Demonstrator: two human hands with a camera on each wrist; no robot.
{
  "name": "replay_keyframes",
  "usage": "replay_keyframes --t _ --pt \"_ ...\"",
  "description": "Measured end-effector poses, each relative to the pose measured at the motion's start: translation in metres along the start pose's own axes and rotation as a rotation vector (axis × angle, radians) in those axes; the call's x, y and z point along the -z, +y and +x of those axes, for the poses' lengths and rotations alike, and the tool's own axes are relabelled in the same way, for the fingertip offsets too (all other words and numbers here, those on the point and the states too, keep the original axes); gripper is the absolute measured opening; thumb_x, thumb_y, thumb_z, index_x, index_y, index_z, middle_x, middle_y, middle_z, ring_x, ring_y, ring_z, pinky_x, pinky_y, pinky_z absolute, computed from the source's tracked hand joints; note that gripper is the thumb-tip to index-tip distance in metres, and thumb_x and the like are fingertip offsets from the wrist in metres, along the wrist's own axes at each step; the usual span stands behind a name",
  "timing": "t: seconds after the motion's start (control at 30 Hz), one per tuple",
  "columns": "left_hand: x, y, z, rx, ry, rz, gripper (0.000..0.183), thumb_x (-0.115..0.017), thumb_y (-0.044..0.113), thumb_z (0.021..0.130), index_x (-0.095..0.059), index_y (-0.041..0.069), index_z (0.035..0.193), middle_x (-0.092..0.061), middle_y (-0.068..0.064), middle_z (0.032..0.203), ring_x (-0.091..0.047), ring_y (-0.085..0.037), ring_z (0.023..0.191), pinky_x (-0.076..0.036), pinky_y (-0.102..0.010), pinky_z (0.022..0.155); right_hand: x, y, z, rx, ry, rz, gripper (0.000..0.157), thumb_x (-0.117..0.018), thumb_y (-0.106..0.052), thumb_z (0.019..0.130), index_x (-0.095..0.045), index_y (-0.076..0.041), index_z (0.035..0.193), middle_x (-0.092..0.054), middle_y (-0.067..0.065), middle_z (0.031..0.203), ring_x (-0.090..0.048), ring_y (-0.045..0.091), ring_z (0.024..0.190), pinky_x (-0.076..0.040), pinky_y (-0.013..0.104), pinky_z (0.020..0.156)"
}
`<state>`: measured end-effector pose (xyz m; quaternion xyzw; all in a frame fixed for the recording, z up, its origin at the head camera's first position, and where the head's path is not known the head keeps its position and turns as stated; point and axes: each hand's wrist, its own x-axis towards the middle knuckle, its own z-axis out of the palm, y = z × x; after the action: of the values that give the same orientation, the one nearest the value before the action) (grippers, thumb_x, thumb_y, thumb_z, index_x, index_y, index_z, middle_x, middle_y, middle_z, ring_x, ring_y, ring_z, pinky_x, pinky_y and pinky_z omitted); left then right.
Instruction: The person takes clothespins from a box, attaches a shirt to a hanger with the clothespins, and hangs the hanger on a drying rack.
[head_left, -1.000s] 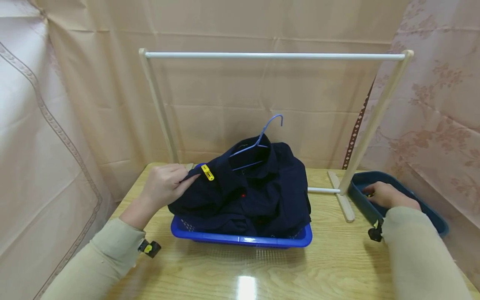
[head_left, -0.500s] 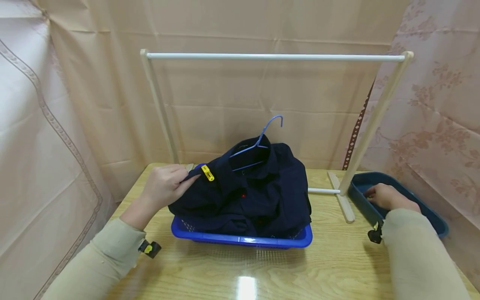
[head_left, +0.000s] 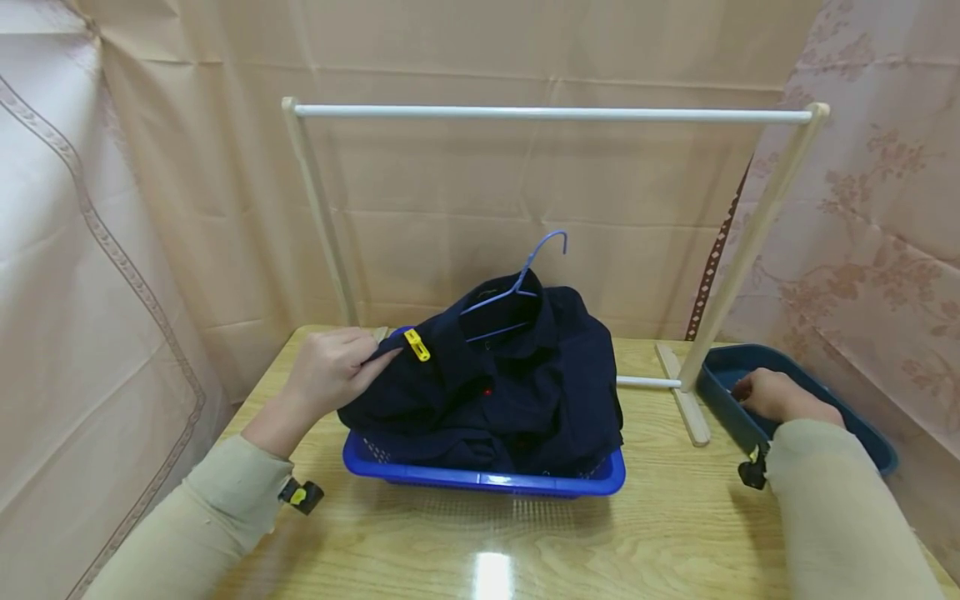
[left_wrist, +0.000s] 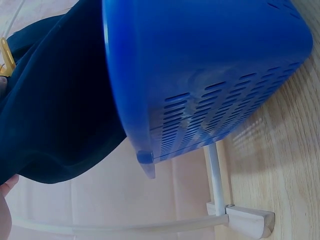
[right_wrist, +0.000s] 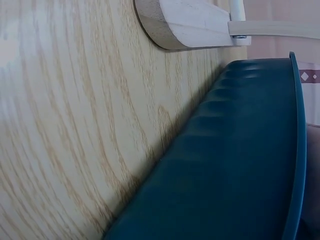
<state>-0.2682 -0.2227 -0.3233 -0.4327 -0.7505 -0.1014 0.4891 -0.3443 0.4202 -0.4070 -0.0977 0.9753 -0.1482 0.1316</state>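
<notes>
Nearest: two pale khaki sleeves (head_left: 195,517) reach in over a wood-grain bench (head_left: 652,517). A blue perforated plastic basket (head_left: 480,481) sits on it, heaped with a navy collared shirt (head_left: 532,417) that spills past the rim on the left-hand side.

Left hand (head_left: 330,367) pinches the shirt's shoulder cloth between thumb and fingers, drawing it out to the side. Just beside the thumb, a yellow clip (head_left: 417,345) sits on that shoulder. A blue wire hanger (head_left: 516,290) lies inside the neck opening, its hook standing free above the collar.

Right hand (head_left: 783,396) is down inside a dark teal tray (head_left: 738,421), well apart from the basket. Fingertips hidden by the hand itself — cannot tell whether they grip anything. The right wrist view gives only the tray's outer wall.

Change over the last second: slight. Left hand and shirt hold their place; a yellow speck by the right fingertips is now hard to make out. My reading — the shoulder is being kept steady while the right hand is occupied in the tray.

Behind: a white-railed rack (head_left: 551,112), top rail bare, then a beige curtain (head_left: 637,183).
</notes>
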Motion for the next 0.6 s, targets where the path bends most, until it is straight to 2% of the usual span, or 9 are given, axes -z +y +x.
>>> replay_keyframes --t 0.17,0.43,0.6 --pt "0.0002 0.0002 0.0004 0.000 0.006 -0.004 0.048 -0.076 0.017 0.076 -0.032 0.016 0.056 -0.019 0.012 0.059 -0.023 -0.005 0.042 -0.015 -0.020 0.040 0.0013 -0.0022 -0.0025 -0.034 -0.027 0.017 0.029 -0.059 -0.005 0.083 -0.063 0.007 0.110 -0.063 0.024 0.103 -0.056 0.045 0.099 -0.045 0.057 0.078" --pt "0.0018 0.0012 0.0024 0.001 0.010 0.003 0.048 -0.077 0.016 0.073 -0.032 0.015 0.056 -0.019 0.012 0.059 -0.024 -0.005 0.042 -0.015 -0.020 0.040 0.0038 -0.0035 -0.0068 -0.067 -0.046 -0.009 0.025 -0.052 0.000 0.085 -0.066 0.003 0.105 -0.061 0.025 0.105 -0.057 0.039 0.094 -0.044 0.056 0.077" --pt "0.0021 0.0010 0.0026 0.004 0.009 0.010 0.048 -0.078 0.016 0.073 -0.032 0.016 0.056 -0.018 0.012 0.059 -0.024 -0.004 0.042 -0.015 -0.020 0.040 0.0041 -0.0025 -0.0084 -0.118 -0.070 0.033 0.024 -0.051 0.000 0.087 -0.065 0.003 0.106 -0.061 0.016 0.094 -0.056 0.028 0.082 -0.047 0.043 0.069"
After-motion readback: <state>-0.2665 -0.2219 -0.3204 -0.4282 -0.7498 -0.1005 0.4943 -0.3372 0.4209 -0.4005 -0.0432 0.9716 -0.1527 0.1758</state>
